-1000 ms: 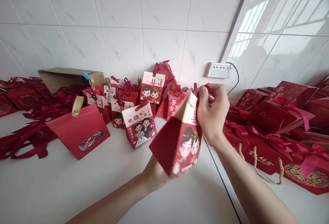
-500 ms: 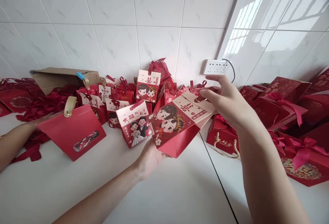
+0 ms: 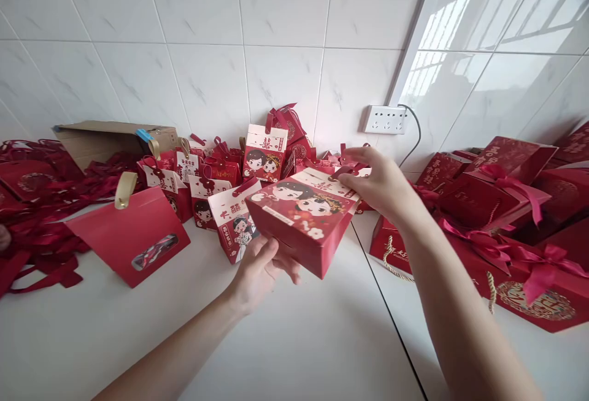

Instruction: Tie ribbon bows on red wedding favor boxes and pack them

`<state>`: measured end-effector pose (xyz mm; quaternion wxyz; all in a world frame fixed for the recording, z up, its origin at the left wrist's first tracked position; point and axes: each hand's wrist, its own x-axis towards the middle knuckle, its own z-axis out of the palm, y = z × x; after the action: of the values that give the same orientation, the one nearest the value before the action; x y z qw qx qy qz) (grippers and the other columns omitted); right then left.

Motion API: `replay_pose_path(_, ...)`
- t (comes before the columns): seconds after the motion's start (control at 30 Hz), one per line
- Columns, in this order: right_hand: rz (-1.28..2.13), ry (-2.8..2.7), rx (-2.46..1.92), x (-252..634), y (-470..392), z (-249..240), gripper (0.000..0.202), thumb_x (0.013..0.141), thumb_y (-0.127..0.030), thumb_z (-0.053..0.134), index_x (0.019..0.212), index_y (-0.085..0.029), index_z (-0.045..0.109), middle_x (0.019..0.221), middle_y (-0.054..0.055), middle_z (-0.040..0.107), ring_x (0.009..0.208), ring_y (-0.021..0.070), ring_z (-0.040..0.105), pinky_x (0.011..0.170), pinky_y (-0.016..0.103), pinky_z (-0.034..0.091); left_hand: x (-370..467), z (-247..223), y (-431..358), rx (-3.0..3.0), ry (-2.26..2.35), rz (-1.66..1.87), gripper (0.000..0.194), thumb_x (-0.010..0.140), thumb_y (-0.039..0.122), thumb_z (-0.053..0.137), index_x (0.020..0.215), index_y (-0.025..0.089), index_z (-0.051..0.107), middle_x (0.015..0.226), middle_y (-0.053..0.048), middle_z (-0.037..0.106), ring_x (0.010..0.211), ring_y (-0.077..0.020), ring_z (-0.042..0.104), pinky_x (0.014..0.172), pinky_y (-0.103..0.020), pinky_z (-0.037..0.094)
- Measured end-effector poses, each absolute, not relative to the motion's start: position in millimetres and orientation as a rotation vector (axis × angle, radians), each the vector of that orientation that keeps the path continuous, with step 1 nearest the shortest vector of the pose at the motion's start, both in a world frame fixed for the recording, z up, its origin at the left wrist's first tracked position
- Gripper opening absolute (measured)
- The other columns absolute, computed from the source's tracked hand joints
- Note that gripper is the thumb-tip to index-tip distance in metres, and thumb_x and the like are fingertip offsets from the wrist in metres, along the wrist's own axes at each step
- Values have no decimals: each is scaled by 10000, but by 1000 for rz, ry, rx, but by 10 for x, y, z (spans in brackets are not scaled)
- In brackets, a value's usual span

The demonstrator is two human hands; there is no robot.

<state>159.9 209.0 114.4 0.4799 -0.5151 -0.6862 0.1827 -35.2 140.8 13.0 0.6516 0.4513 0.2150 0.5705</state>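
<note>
A red and cream gift box with two cartoon faces is tilted in the air, its red bottom turned toward me. My right hand pinches the dark red ribbon loop at its top. Against the bottom of the box is my left hand, thumb and curled fingers at its lower edge. Just behind stands a box with a cartoon bride, partly covered by the held one. To the left stands a plain red box with a gold ribbon loop and a small clear window.
More gift boxes crowd along the tiled wall. Red ribbons and a cardboard carton lie at left, where another person's fingertips show. Bow-tied red boxes stack up at right below a socket strip.
The held box has tipped so its bottom faces me and has shifted slightly left. My right hand has come lower and left with it. The other person's arm has drawn back at left.
</note>
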Motion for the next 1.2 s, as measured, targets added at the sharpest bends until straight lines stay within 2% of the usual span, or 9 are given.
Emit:
replay_pose_path(0.1,699,-1769,-1213,1546,2282,971,335,700,-166,664,1035,-178,644,1181,117,627,1082,270,597,904,438,495,-408,146,1394,1124,506,1274,366,695,500,727,640,143,669,481,-17,638,440,-144,566,470,-270,488)
replay_pose_path(0.27,1004,-1785,-1106,1419,2507,622,192,683,-161,698,871,-195,684,935,59,714,759,211,697,624,339,561,-430,155,1368,1247,603,1283,494,703,534,704,415,161,556,351,-1,548,423,-166,606,641,-337,526)
replay_pose_path(0.43,1050,-1720,-970,1390,2605,493,118,658,-187,723,767,-212,687,827,19,710,653,185,685,504,288,522,-412,128,1377,1281,698,1283,500,687,588,686,473,165,529,351,20,511,443,-182,619,616,-336,519)
replay_pose_path(0.57,920,-1568,-890,1413,2593,587,188,707,-301,696,858,-224,615,909,29,672,677,153,660,530,282,529,-387,88,1397,1410,813,1384,426,729,575,656,779,154,620,716,-62,694,746,-233,685,764,-370,520)
replay_pose_path(0.63,822,-1492,-826,1409,2538,657,226,726,-346,681,893,-235,576,918,29,656,637,145,641,483,269,501,-377,77,1392,1485,806,1424,575,680,638,657,1014,175,590,1028,-116,678,980,-284,636,849,-404,501)
replay_pose_path(0.7,686,-1456,-720,1390,2462,716,230,733,-350,681,893,-243,555,989,35,633,641,140,638,479,264,486,-368,82,1369,1517,830,1429,681,659,670,647,1136,196,533,1175,-133,614,1121,-319,560,920,-430,473)
replay_pose_path(0.83,497,-1494,-526,1335,2333,768,187,777,-312,645,892,-249,511,1167,44,532,779,125,637,626,274,506,-329,109,1309,1593,905,1455,557,728,477,667,1188,229,473,1195,-111,587,1168,-304,530,937,-423,475)
replay_pose_path(0.97,534,-1479,-459,1304,2308,756,155,792,-280,594,867,-248,462,1107,29,521,706,92,572,600,251,477,-285,72,1323,1730,1034,1527,443,695,279,670,1083,235,460,1010,-67,606,967,-258,601,789,-409,532)
replay_pose_path(1.2,575,-1449,-423,1289,2354,734,187,736,-225,623,828,-236,461,975,9,505,760,106,547,711,268,485,-303,12,1423,1880,1083,1812,677,582,151,692,1167,262,370,1165,-85,472,1059,-258,529,843,-409,517)
